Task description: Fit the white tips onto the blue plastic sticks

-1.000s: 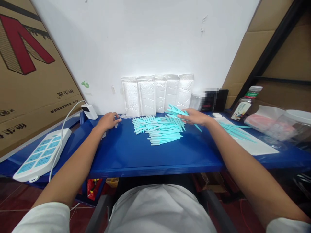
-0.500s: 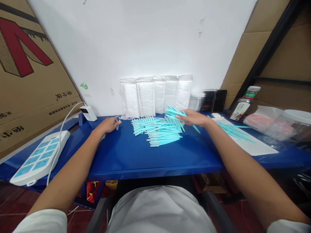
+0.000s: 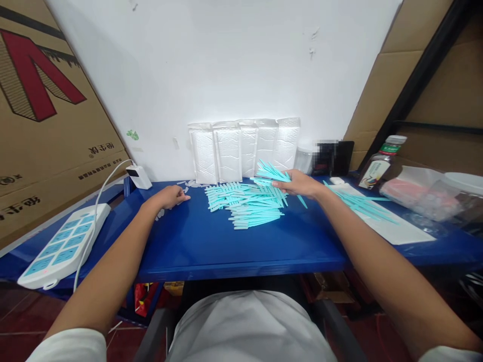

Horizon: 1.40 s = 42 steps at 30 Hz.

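Clasping a loose fan of turquoise sticks (image 3: 272,173), a worker's right hand (image 3: 300,184) hovers at the right end of a matching pile (image 3: 252,202) on a blue table (image 3: 234,251), its thumb and fingers closed around the bundle. The left hand (image 3: 171,197) lies curled beside small translucent pieces (image 3: 194,184); whether its fingers pinch one cannot be told. More sticks (image 3: 364,203) lie on a white sheet (image 3: 409,235) at right. Slim and apparently plastic, the sticks should be light, fairly stiff and apt to slide over one another; mid-shaft looks the surest hold, with the thin tapered ends likelier to bend. Bold Chinese characters, a small ® and a big red letter-like shape mark the cardboard box (image 3: 56,136) at left, its wording not readable with confidence. The label on a bottle (image 3: 378,168) with a green neck band is too small to read.
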Available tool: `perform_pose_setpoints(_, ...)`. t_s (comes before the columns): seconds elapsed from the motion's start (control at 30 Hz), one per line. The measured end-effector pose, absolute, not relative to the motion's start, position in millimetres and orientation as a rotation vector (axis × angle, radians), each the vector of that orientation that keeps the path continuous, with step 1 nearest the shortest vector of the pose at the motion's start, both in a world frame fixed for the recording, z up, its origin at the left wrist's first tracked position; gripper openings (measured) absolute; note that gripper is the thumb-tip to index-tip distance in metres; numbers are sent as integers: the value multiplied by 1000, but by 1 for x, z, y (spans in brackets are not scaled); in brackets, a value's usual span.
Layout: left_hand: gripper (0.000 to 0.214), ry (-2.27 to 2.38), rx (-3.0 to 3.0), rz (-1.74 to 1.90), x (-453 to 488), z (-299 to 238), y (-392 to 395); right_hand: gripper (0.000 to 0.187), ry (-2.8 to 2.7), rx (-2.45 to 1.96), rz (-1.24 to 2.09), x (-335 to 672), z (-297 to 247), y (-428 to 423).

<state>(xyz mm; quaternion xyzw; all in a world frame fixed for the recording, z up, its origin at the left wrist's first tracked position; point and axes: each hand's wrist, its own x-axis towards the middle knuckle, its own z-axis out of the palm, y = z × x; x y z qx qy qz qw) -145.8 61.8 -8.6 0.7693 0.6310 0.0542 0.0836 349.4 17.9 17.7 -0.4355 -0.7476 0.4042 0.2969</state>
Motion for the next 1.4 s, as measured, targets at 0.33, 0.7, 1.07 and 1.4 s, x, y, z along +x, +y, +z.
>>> perform_pose_setpoints(0.33, 45, 1351, 2055, 854, -78, -7, 33, 55, -1921, -1065, 1159, 328, 20, 6)
perform_pose_setpoints(0.7, 43, 1041, 1900, 914, -18, -4, -5, 47, -1964, -1084, 1176, 313, 19, -3)
perform_pose_setpoints(1.07, 51, 936, 1814, 884, -9, -13, -8, 62, -2001, -1060, 1041, 302, 19, -7)
perform_pose_setpoints(1.4, 50, 1016, 1793, 892, -6, -9, -13, 57, -2032, -1016, 1056, 302, 17, -5)
